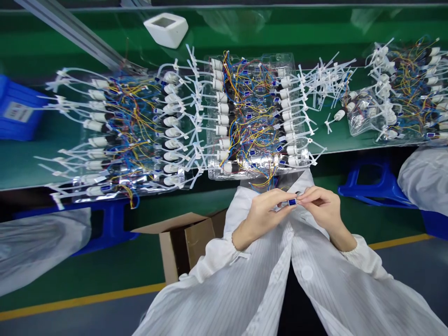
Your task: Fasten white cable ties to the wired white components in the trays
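My left hand is closed in a pinch on a small blue rectangular part with a pale rim, held over my lap. Close beside it, the fingertips of my right hand press together at the part's right end; what they grip is too small to make out. Just beyond my hands, a clear plastic tray on the bench holds two columns of white cylindrical parts. Yellow, blue and red wires tangle between the columns, and white cable ties stick outward.
Similar wired parts fill trays to the left and right. Loose white cable ties lie between trays. A white device sits at the back, a blue bin far left. Below stand a cardboard box and blue stools.
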A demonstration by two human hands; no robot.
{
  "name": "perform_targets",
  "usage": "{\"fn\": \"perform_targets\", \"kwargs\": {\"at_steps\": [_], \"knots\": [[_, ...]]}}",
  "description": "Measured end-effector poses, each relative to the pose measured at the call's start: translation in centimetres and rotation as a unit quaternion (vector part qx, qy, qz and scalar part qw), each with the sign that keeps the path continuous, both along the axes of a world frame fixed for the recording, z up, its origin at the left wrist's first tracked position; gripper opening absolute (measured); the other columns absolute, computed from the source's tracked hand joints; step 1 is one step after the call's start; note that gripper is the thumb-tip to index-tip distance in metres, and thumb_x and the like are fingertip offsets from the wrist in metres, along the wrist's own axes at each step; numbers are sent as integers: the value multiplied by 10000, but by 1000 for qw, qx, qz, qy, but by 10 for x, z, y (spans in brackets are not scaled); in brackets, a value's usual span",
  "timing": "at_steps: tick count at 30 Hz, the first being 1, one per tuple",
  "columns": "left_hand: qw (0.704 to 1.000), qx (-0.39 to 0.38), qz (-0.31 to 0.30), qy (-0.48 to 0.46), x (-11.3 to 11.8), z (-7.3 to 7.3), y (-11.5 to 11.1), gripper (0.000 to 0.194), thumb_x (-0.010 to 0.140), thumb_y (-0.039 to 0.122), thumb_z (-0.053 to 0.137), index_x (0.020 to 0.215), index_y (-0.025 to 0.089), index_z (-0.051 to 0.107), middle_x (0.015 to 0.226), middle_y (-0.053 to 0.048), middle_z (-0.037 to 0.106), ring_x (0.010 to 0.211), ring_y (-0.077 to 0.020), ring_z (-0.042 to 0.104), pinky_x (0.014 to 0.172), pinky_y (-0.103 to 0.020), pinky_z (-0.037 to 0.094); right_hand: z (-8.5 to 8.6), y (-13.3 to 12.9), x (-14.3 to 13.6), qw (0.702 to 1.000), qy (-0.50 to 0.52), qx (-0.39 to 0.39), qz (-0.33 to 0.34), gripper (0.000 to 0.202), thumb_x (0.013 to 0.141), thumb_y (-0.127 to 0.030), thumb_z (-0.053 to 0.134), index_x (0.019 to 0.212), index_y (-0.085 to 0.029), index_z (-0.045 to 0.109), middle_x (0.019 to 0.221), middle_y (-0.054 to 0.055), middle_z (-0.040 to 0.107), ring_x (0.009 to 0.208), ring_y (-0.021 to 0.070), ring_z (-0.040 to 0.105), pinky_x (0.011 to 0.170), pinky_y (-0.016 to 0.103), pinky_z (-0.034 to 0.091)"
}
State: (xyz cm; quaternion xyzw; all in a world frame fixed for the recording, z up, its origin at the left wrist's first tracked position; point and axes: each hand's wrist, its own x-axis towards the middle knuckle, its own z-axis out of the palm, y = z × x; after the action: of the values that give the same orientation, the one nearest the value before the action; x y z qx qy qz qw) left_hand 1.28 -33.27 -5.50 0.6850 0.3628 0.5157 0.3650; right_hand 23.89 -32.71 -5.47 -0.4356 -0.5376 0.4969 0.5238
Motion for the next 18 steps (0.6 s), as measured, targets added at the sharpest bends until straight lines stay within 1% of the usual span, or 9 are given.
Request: {"fn": "perform_targets", "kwargs": {"at_steps": [2,4,6,8,10,11,12,15,18], "knots": [[1000,5,-13,12,-2,-1,1,261,1124,174,931,1381,226,931,1211,-112,975,984,-195,904,881,-290,711,0,1,3,999,-29,22,9,169,929,-165,1045,856,-296,967,843,59,931,750,228,880,718,335,727],[1000,-3,-24,10,-3,-4,0,253,1130,175,921,1376,232,936,1195,-111,975,999,-206,906,895,-303,711,1,2,5,998,-49,34,19,146,964,-183,1020,881,-291,971,855,65,933,759,230,884,715,332,719],[999,-25,-25,-8,-3,-7,0,219,1118,212,945,1336,238,951,1152,-108,971,942,-211,890,844,-309,699,2,5,7,997,-60,36,40,112,989,-229,1009,901,-288,973,871,74,934,776,233,890,719,333,720],[997,-65,-13,-33,-2,-10,-1,192,1093,258,980,1284,252,966,1096,-99,962,884,-221,867,799,-323,686,3,7,8,996,-54,27,60,101,992,-293,1017,906,-283,967,879,82,928,795,239,893,729,343,735],[994,-102,2,-46,-1,-12,-3,198,1076,296,1001,1269,267,968,1050,-87,950,835,-222,839,786,-337,678,4,8,9,997,-34,15,63,132,981,-343,1037,901,-279,955,874,83,916,803,242,889,733,349,747],[993,-108,7,-46,0,-13,-3,212,1072,315,1007,1274,268,964,1036,-82,945,811,-216,824,781,-336,673,4,8,9,998,-24,10,57,150,975,-355,1048,894,-277,949,867,83,908,798,239,884,729,346,746],[994,-105,9,-43,1,-13,-3,228,1075,333,1008,1286,262,956,1025,-78,942,787,-206,807,773,-329,666,4,8,9,999,-19,7,49,165,971,-360,1056,885,-275,945,858,83,902,790,234,877,724,340,743],[998,-60,11,-24,2,-14,-3,233,1111,359,980,1292,220,933,1025,-75,943,759,-170,782,761,-290,653,3,6,8,999,-20,13,33,192,969,-347,1058,845,-263,937,822,86,893,753,222,859,708,329,733],[999,-38,6,-5,0,-15,-3,207,1132,353,962,1265,200,921,1074,-82,958,788,-154,800,782,-269,660,0,6,7,998,-27,29,42,151,982,-291,1030,854,-266,954,829,88,911,747,222,867,709,331,736]]}}
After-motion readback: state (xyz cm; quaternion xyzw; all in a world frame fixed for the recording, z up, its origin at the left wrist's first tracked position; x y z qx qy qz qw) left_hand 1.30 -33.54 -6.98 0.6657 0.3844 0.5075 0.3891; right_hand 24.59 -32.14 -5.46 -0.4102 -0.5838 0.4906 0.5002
